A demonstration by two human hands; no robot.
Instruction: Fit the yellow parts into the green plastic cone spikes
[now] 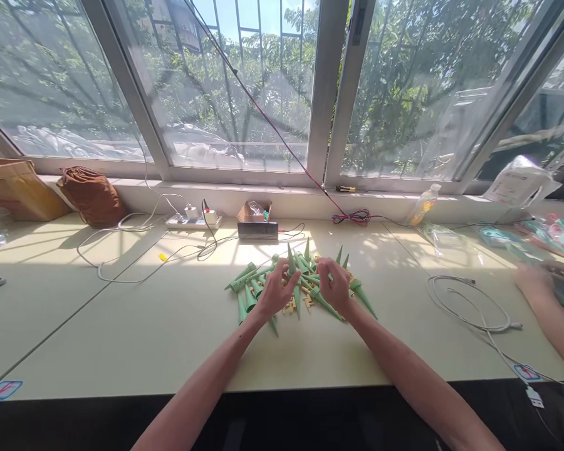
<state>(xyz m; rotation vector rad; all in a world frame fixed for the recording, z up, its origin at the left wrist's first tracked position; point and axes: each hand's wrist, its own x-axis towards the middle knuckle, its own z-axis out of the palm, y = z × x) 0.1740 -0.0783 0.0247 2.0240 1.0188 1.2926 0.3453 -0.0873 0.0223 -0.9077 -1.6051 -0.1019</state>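
A loose pile of green pointed cones (251, 295) and small yellow pieces (308, 303) covers the middle of the table. Over the pile, my left hand (276, 291) is closed on one green cone (291, 255), which stands point up between thumb and fingers. Just to its right, my right hand (334, 285) has its fingers curled together above the pile; whatever they pinch is too small or hidden to make out. More cones lie around and under both hands, pointing various ways.
Behind the pile stand a dark phone-like device (257, 230) and a small cardboard box (254, 210). A power strip (195, 220) trails cables to the left. Coiled white cable (470, 304) lies at right, near another person's blurred hand (536, 282) among plastic bags. A bottle (423, 205) stands by the window.
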